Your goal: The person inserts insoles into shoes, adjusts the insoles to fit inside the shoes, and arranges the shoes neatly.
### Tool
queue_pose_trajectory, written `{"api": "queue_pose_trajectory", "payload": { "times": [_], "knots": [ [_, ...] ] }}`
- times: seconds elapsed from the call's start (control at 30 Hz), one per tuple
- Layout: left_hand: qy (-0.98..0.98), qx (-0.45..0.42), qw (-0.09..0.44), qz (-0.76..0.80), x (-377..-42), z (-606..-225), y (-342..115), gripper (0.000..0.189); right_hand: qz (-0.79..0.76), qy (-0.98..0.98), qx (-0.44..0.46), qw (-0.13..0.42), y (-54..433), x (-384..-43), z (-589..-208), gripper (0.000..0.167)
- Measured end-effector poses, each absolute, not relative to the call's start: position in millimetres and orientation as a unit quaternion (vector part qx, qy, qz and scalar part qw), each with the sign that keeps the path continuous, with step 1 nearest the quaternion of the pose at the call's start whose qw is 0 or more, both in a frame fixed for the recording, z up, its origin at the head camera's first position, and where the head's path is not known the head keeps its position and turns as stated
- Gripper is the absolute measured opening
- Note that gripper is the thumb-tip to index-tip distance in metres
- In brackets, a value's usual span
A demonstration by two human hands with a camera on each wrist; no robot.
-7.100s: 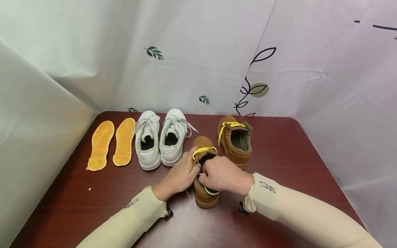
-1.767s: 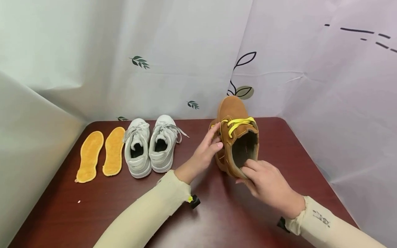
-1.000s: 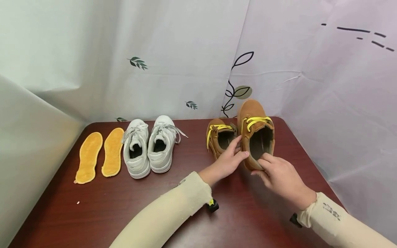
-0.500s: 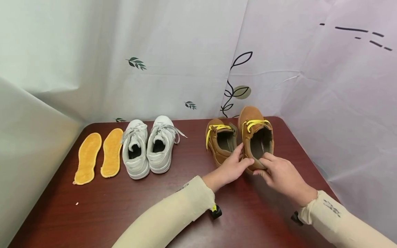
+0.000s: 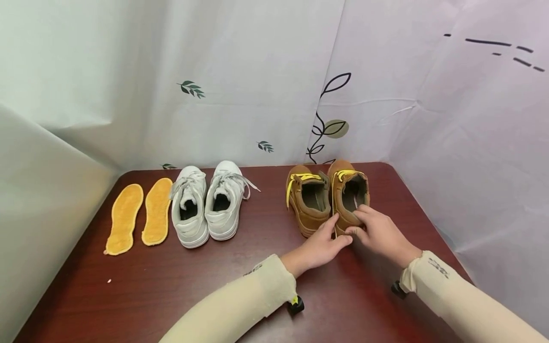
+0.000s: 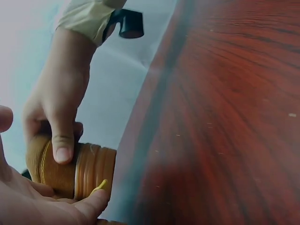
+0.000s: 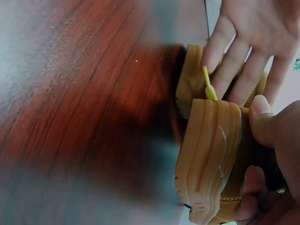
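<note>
A brown lace-up shoe (image 5: 345, 219) with yellow laces stands at the right of its mate, toe toward the back wall. My right hand (image 5: 381, 234) grips its heel collar, fingers inside the opening and thumb on the outside of the heel, as the right wrist view also shows. My left hand (image 5: 316, 247) lies along the near inner side of the heel with fingers extended. In the right wrist view a yellow lace end (image 7: 210, 86) sticks out between the left fingers and the sole. The other brown shoe (image 5: 310, 218) stands just left, its yellow lace hanging down its side.
White sneakers (image 5: 188, 228) stand side by side left of centre. Two orange insoles (image 5: 123, 219) lie flat at the far left of the dark red table (image 5: 180, 290). A small white speck (image 5: 109, 281) lies near the left edge. White curtains surround the back and sides.
From the front centre, the brown shoe has been lifted and carried right. Over the last second it has come down beside its mate, and both hands have lowered with it.
</note>
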State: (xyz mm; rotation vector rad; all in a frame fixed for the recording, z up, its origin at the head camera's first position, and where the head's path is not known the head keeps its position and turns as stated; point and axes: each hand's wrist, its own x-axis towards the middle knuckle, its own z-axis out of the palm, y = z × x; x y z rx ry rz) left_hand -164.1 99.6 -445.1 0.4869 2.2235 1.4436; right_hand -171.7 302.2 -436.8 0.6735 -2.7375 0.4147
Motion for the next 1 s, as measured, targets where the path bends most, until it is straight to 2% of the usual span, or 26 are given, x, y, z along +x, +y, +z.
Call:
{"api": "queue_pose_trajectory", "payload": {
  "times": [0.2, 0.43, 0.73, 1.0],
  "knots": [
    [0.803, 0.235, 0.193, 0.513, -156, -458, 93, 0.065, 0.168, -0.954, 0.221, 0.11, 296, -189, -446, 0.023],
    [0.79, 0.304, 0.21, 0.488, -139, -462, 75, 0.044, 0.166, -0.965, 0.19, 0.07, 292, -194, -445, 0.032],
    [0.782, 0.282, 0.211, 0.514, -136, -460, 32, 0.034, 0.169, -0.973, 0.155, 0.026, 288, -193, -447, 0.055],
    [0.79, 0.261, 0.196, 0.52, -137, -466, -4, 0.032, 0.156, -0.975, 0.153, 0.027, 286, -190, -448, 0.055]
  ]
}}
